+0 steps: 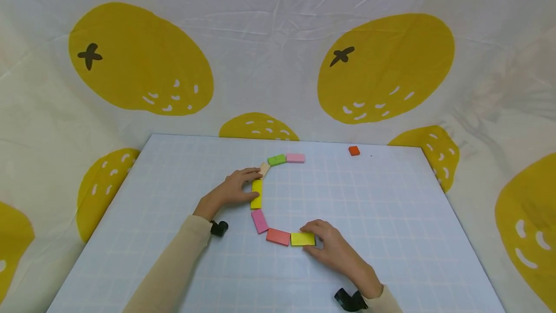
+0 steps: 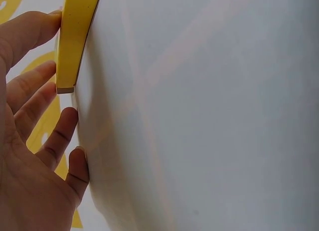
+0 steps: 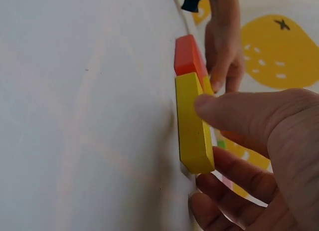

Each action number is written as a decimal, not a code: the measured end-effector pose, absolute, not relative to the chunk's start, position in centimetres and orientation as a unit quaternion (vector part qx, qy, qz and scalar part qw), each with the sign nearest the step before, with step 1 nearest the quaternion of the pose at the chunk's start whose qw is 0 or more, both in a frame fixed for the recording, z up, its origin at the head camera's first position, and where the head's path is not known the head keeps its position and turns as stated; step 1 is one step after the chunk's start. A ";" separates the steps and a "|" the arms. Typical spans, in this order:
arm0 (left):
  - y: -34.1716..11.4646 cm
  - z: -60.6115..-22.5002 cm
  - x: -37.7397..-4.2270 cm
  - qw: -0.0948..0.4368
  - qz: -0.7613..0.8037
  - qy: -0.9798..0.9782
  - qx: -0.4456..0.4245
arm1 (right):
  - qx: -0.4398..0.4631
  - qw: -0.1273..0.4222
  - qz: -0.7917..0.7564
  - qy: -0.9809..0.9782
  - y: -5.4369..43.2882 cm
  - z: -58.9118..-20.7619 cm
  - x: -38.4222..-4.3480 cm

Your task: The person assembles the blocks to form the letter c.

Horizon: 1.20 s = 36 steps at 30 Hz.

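Note:
A curved row of flat coloured wooden blocks lies on the table. My left hand [image 1: 236,187] grips a yellow block [image 1: 257,187] on the left side of the curve, thumb across its lower part and fingers near its far end. Beyond those fingers is a pale wooden block [image 1: 264,169]. At the near end of the row, my right hand [image 1: 330,245] pinches another yellow block [image 1: 302,239] between thumb and forefinger. In the right wrist view this yellow block [image 3: 192,126] lines up end to end with a red block [image 3: 186,56].
A pink block [image 1: 259,221] joins the two sides of the curve. At the far end lie a green block [image 1: 277,160] and a light pink block [image 1: 295,158]. An orange-red block [image 1: 354,150] sits apart near the back edge of the white gridded table [image 1: 391,197].

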State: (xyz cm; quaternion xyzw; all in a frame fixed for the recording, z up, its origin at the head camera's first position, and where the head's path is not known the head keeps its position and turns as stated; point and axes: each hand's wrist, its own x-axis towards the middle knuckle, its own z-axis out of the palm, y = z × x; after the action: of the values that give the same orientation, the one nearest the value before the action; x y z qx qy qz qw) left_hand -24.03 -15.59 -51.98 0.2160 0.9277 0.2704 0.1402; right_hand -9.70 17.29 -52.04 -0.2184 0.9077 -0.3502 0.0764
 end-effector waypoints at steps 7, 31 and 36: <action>-15.6 -52.0 -23.9 0.139 0.273 0.928 0.213 | -0.211 0.063 -0.330 0.918 17.5 -51.8 -9.7; -15.9 -52.3 -24.0 0.122 0.269 0.926 0.237 | -0.214 -0.041 -0.220 0.951 20.0 -50.9 -11.5; -15.9 -52.4 -24.1 0.124 0.270 0.924 0.239 | -0.217 -0.068 -0.196 0.954 20.7 -50.9 -12.2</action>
State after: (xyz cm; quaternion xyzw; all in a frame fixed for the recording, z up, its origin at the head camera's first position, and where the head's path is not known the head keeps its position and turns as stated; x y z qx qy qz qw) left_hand -24.07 -15.89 -52.39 0.2391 0.9244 0.2702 0.1236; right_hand -12.24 20.73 -50.91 -0.2173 0.9538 -0.1959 -0.0679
